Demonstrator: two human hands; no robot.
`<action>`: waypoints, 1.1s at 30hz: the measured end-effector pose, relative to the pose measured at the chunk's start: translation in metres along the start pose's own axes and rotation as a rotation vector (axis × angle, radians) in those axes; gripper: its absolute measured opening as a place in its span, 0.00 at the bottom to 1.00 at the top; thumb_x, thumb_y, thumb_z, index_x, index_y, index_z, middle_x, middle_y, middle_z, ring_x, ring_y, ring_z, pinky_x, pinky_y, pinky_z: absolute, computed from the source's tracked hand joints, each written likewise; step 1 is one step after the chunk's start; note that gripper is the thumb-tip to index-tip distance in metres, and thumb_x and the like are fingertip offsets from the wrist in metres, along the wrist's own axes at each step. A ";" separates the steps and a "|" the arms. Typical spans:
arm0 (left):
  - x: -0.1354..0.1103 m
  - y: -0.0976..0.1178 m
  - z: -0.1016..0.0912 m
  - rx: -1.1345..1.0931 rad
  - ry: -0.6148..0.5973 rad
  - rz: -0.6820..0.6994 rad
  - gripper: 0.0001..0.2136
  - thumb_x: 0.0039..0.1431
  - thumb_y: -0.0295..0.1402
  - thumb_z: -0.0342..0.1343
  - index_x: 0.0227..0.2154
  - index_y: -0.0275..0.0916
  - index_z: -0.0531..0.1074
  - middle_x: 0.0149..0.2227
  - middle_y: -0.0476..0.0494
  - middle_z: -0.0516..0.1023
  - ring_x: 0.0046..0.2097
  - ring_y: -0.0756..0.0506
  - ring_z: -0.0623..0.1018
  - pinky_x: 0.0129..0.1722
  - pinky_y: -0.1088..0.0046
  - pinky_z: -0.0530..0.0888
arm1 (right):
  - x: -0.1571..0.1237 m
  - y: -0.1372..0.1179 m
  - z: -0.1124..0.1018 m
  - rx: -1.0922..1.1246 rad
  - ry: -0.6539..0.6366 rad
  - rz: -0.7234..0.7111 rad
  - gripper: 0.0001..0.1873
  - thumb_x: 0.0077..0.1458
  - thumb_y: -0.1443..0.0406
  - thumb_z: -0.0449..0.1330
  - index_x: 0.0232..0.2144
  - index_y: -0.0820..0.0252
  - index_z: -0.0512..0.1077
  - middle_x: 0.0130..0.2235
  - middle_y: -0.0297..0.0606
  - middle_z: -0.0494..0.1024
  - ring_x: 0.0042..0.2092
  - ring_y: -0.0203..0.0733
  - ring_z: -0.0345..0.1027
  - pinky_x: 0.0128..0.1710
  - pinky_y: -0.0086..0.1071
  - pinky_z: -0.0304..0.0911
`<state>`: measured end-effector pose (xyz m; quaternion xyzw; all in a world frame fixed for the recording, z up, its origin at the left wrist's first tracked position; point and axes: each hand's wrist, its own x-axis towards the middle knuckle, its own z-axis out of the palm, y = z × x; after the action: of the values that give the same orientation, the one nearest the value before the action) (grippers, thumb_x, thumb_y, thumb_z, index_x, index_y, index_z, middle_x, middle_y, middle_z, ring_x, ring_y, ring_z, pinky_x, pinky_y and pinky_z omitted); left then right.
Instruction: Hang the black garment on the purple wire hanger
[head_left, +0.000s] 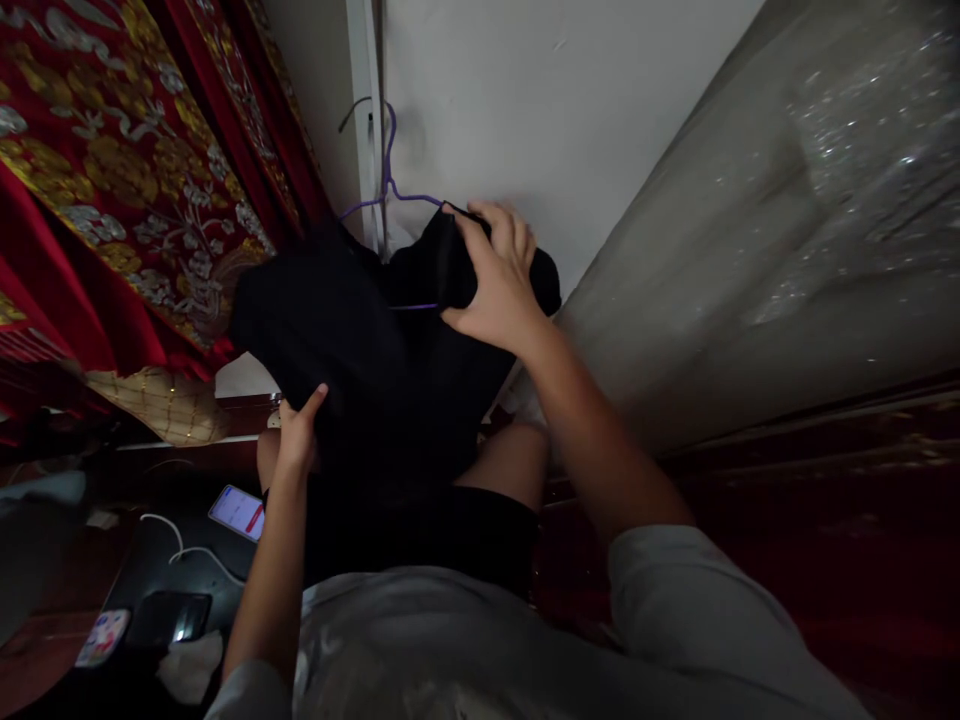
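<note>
A black garment [360,340] hangs on a purple hanger [388,185] in front of me, above my knees. My right hand [495,280] is closed on the garment's right shoulder, where it sits over the hanger's arm. My left hand [298,432] grips the lower left edge of the same cloth, thumb on top. The hanger's hook points up against the white wall.
A red and gold patterned curtain [127,160] hangs at the left. A white pipe [367,120] runs up the wall [555,100]. A lit phone [238,512], a white cable [184,550] and a second phone [169,618] lie at lower left. A grey glittery surface [787,220] stands at the right.
</note>
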<state>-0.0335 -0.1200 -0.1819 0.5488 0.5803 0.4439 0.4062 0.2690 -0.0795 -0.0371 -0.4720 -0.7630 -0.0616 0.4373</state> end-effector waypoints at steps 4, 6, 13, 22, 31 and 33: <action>-0.020 -0.010 0.015 -0.479 0.270 -0.044 0.22 0.53 0.42 0.70 0.48 0.38 0.76 0.52 0.36 0.81 0.57 0.35 0.80 0.58 0.58 0.78 | -0.035 -0.011 0.050 0.269 0.278 0.198 0.28 0.54 0.59 0.64 0.57 0.49 0.65 0.61 0.45 0.68 0.64 0.53 0.60 0.67 0.49 0.56; -0.026 -0.009 0.022 -0.646 0.308 -0.035 0.24 0.46 0.38 0.74 0.46 0.36 0.77 0.49 0.36 0.82 0.56 0.35 0.80 0.59 0.59 0.77 | -0.058 -0.017 0.097 0.363 0.284 0.610 0.13 0.56 0.58 0.60 0.43 0.53 0.66 0.45 0.42 0.75 0.48 0.45 0.68 0.56 0.42 0.64; -0.032 -0.017 0.021 -0.446 0.424 0.144 0.19 0.51 0.40 0.71 0.40 0.32 0.77 0.41 0.36 0.81 0.45 0.37 0.82 0.49 0.60 0.79 | -0.155 -0.027 0.194 0.587 -0.030 1.012 0.17 0.53 0.59 0.57 0.19 0.53 0.54 0.19 0.26 0.56 0.24 0.36 0.56 0.27 0.30 0.52; -0.044 -0.036 0.080 -0.109 0.384 0.589 0.14 0.59 0.26 0.61 0.48 0.39 0.72 0.50 0.38 0.75 0.54 0.40 0.76 0.59 0.61 0.72 | -0.164 -0.039 0.143 0.842 -0.302 0.974 0.19 0.51 0.53 0.58 0.18 0.60 0.70 0.21 0.37 0.72 0.24 0.35 0.63 0.26 0.30 0.55; -0.050 -0.039 0.105 -0.119 -0.048 0.506 0.05 0.67 0.29 0.57 0.43 0.38 0.75 0.40 0.42 0.79 0.42 0.44 0.79 0.46 0.70 0.75 | -0.163 -0.044 0.123 0.926 -0.240 0.927 0.26 0.50 0.46 0.62 0.15 0.59 0.66 0.16 0.31 0.63 0.21 0.32 0.55 0.25 0.30 0.50; -0.050 -0.037 0.103 -0.117 -0.008 0.516 0.03 0.67 0.29 0.57 0.39 0.38 0.76 0.37 0.43 0.77 0.40 0.45 0.79 0.44 0.72 0.74 | -0.165 -0.043 0.122 0.969 -0.235 0.895 0.28 0.52 0.44 0.62 0.17 0.59 0.68 0.18 0.32 0.66 0.23 0.32 0.57 0.25 0.30 0.52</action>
<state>0.0589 -0.1630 -0.2466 0.6560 0.3929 0.5633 0.3130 0.1894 -0.1509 -0.2176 -0.4969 -0.4774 0.5270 0.4974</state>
